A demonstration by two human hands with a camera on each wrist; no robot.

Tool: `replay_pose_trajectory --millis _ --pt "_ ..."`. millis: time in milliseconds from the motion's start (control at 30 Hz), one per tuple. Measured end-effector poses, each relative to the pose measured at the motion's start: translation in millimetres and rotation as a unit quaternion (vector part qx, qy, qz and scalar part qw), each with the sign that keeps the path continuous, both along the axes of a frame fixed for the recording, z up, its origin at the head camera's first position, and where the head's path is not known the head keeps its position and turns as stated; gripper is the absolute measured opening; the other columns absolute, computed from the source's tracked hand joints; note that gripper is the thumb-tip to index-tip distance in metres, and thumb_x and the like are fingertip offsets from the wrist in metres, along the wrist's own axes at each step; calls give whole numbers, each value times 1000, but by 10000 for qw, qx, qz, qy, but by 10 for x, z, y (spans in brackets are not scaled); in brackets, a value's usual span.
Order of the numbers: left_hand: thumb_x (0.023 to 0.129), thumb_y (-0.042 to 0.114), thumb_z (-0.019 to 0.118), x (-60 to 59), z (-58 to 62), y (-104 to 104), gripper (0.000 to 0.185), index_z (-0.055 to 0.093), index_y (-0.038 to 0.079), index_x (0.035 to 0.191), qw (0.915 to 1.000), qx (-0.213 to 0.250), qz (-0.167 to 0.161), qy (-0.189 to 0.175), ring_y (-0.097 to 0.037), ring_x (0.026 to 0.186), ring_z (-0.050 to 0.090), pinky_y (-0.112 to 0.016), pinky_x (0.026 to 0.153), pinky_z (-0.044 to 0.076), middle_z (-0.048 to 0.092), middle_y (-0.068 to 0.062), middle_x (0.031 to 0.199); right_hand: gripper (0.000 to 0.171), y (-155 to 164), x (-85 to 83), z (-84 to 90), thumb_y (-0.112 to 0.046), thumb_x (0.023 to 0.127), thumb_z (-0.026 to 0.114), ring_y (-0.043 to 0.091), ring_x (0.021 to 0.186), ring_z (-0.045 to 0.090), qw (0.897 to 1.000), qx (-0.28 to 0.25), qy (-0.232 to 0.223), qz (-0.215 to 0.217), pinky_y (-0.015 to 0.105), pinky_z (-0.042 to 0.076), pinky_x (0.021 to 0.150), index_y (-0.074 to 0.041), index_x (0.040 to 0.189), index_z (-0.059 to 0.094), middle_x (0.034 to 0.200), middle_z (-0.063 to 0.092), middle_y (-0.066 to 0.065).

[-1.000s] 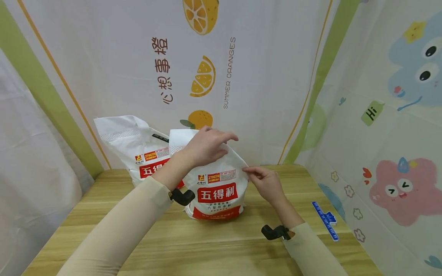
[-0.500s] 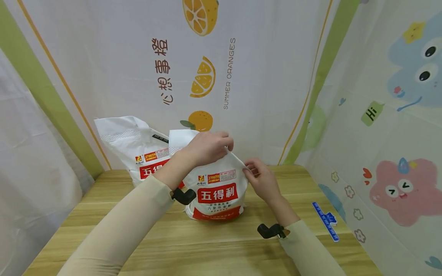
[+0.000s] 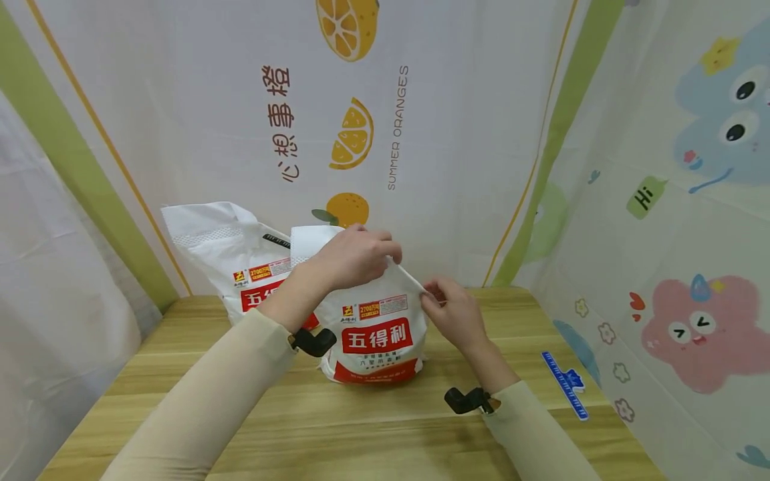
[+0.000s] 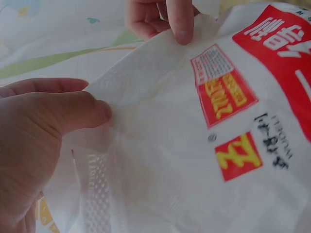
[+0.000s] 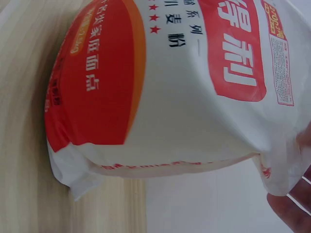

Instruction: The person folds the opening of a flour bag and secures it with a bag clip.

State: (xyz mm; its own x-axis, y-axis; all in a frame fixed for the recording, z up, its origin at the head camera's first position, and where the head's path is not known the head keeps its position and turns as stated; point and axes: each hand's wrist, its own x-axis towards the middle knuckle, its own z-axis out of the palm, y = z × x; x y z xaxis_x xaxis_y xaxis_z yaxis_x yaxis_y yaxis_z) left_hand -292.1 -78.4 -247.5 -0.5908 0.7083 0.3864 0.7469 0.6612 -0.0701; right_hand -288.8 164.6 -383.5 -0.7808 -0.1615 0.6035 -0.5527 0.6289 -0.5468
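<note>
The right hand pinched the side corner of the front flour bag, which stood upright on the wooden table, while the left hand gripped its folded top edge, apparently to keep the mouth taut; behind it leaned a second bag

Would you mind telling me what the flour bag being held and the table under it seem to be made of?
The flour bag looks like thin matte paper or a nonwoven sheet with red print: it creases softly where the left hand and right hand pinch its top, and a dotted embossed strip runs there. The table looks like pale wood or wood-look laminate, with plank lines and grain.
</note>
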Motion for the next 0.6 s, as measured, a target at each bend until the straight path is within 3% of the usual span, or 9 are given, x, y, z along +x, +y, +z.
replay_pose_trajectory --millis 100,267,467,600 --pt "97 9 79 -13 36 -42 24 80 18 120 9998 -63 155 -86 -27 103 75 -52 108 51 79 -3 116 22 -36 1 41 -13 100 79 30 101 78 9998 -92 68 170 49 67 91 -6 120 74 112 77 13" --pt "97 6 76 -27 5 -75 22 79 18 116 9997 133 155 -120 -28 98 71 -50 103 53 78 -4 113 22 -107 -30 103 -10 102 78 29 99 77 9975 -297 424 483 49 67 90 -5 123 75 113 76 14" --pt "93 1 80 -61 -70 -59 13 81 14 94 9970 306 -405 586 -24 80 67 -40 79 53 76 -2 95 9 -146 -54 135 -4 100 77 29 96 76 9966 -324 656 383 51 67 85 -7 108 79 106 76 12" --pt "91 1 83 -65 -104 -46 13 81 14 89 9920 319 -747 963 -21 76 65 -37 75 52 74 -1 89 6 -163 -45 149 -2 98 76 30 94 74 9971 -287 642 275 51 66 82 -7 102 78 102 74 12"
